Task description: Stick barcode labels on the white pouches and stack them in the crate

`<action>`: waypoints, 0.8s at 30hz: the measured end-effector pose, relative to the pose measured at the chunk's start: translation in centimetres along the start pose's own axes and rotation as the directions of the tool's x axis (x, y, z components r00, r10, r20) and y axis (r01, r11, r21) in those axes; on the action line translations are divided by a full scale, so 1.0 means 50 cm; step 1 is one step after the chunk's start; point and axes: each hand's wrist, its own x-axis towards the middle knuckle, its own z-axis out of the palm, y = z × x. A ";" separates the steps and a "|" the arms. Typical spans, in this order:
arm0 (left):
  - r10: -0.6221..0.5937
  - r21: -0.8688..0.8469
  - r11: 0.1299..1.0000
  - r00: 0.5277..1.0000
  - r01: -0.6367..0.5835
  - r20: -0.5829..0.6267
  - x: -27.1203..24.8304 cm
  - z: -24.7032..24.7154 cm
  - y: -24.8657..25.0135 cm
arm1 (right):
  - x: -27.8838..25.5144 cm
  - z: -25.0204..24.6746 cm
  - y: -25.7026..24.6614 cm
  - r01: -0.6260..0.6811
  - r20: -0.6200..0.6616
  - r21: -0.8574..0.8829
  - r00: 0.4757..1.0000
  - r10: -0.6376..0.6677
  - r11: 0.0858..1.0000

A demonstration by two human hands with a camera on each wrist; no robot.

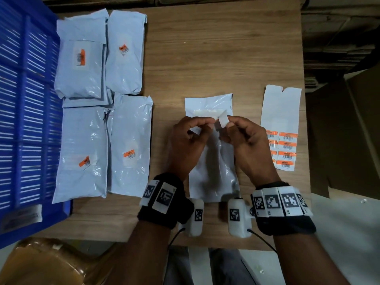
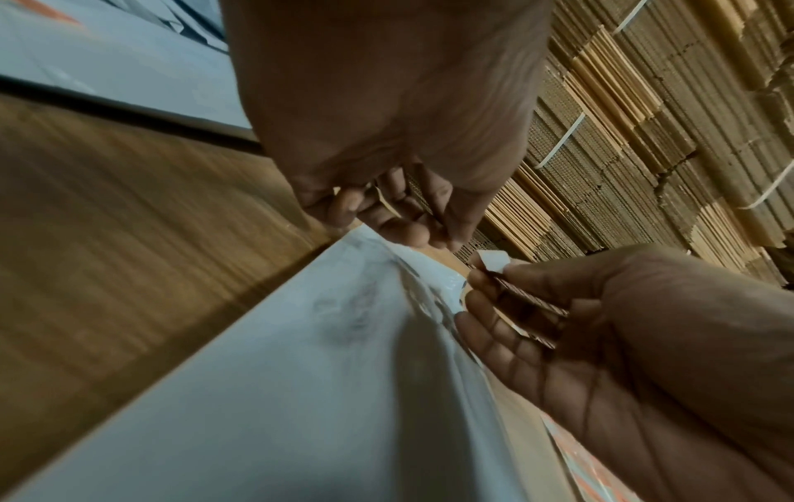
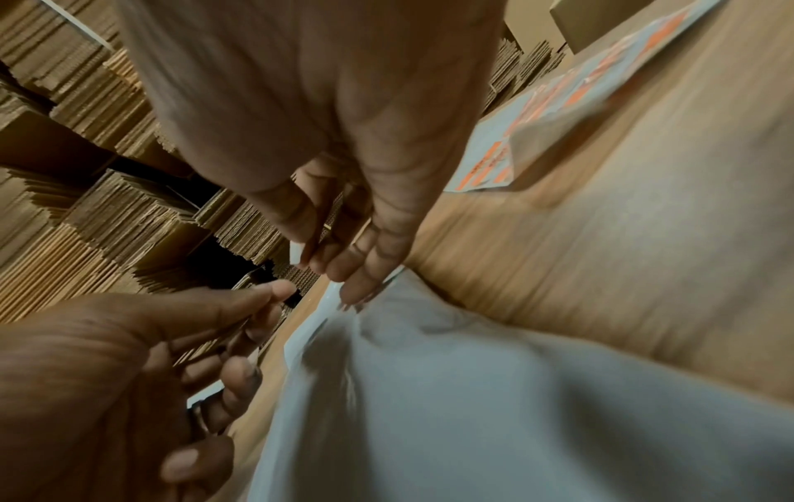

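Note:
An unlabelled white pouch (image 1: 213, 171) lies flat on the wooden table (image 1: 226, 48) in front of me, its flap end away from me. Both hands hover over its far half. My right hand (image 1: 228, 124) pinches a small barcode label (image 1: 223, 122), white side up with an orange edge showing. My left hand (image 1: 206, 122) pinches the label's other end with thumb and forefinger, the other fingers curled. The left wrist view shows the white label (image 2: 494, 261) at the right hand's fingertips above the pouch (image 2: 301, 373). The label sheet (image 1: 285, 149) lies right of the pouch.
The blue crate (image 1: 24, 99) fills the left edge. Beside it lie several white pouches (image 1: 80, 68) with orange labels stuck on. A brown cardboard box (image 1: 349, 130) stands past the table's right edge, and stacks of flattened cardboard (image 2: 644, 136) rise behind the table.

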 end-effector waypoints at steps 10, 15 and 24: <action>0.016 -0.010 1.000 1.000 -0.016 0.015 0.015 -0.006 0.002 | 0.002 0.003 -0.012 -0.037 -0.178 -0.026 0.984 0.031 0.999; 0.027 -0.029 0.999 0.994 -0.023 0.108 0.017 0.006 -0.013 | 0.007 0.011 -0.011 -0.018 -0.134 -0.029 0.991 0.014 0.999; -0.017 -0.131 0.991 0.993 0.032 0.116 0.026 -0.003 -0.018 | 0.009 0.013 -0.011 -0.004 -0.009 0.056 1.000 0.004 0.998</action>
